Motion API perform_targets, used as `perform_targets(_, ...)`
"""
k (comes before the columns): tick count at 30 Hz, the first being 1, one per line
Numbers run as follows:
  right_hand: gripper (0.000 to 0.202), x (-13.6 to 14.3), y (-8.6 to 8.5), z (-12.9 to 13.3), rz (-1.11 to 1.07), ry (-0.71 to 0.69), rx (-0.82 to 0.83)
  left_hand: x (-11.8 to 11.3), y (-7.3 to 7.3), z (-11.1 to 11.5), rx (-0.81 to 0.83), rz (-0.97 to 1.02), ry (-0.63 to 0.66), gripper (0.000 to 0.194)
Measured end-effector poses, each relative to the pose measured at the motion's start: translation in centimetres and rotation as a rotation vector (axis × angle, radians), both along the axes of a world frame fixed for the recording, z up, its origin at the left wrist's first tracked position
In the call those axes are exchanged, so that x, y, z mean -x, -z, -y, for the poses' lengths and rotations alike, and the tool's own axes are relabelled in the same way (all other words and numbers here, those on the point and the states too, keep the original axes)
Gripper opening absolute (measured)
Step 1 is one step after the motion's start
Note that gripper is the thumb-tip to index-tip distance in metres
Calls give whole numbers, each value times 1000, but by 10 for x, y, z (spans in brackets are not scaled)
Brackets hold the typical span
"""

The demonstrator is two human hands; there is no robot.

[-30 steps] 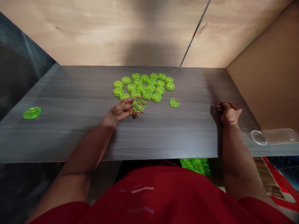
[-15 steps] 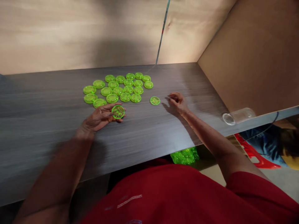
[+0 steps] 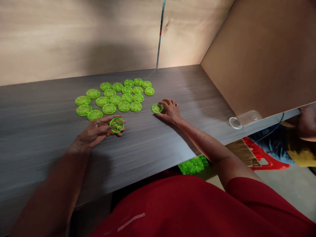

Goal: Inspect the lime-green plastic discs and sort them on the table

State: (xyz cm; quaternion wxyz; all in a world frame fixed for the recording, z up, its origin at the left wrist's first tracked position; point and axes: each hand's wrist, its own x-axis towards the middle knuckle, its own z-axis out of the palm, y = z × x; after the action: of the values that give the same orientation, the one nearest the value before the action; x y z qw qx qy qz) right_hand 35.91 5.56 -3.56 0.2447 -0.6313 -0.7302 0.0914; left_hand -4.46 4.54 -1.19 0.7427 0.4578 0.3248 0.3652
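Between the thumb and fingers of my left hand [image 3: 100, 131] is a round, clear green disc [image 3: 117, 125], tilted to face me. My right hand [image 3: 170, 111] rests on the table with thumb and fingers around the edge of a single green disc [image 3: 157, 108] lying flat. To the left of that disc, several more green discs [image 3: 116, 100] lie in loose rows on the grey wood-grain table [image 3: 138, 138].
A clear plastic cylinder [image 3: 245, 119] lies on its side at the table's right edge. Below the front edge are shiny green pieces [image 3: 194, 165]. A red plastic object [image 3: 271, 161] and part of another person are at the right. Wooden panels [image 3: 61, 39] enclose the back and right.
My right hand has moved left and down onto the single disc, its fingers now around it. The left hand still holds its disc. The whole view has shifted slightly.
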Motion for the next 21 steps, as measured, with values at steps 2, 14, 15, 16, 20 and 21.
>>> perform_targets(2,66,1,-2,1,13,6,12,0,0,0,-14,2,8,62)
perform_targets(14,60,0,-10,6,49,120,21,6,6,-6,-62,42,132,53)
perform_targets(15,60,-2,-10,5,56,141,19,6,6,-6,-66,42,129,53)
perform_targets(16,60,-4,-11,5,65,165,17,5,5,-5,-67,40,124,53)
perform_targets(20,57,-15,-16,2,130,272,30,0,1,-1,-64,15,79,55)
perform_targets(21,56,-17,-18,2,146,297,39,-1,0,0,-61,8,69,55)
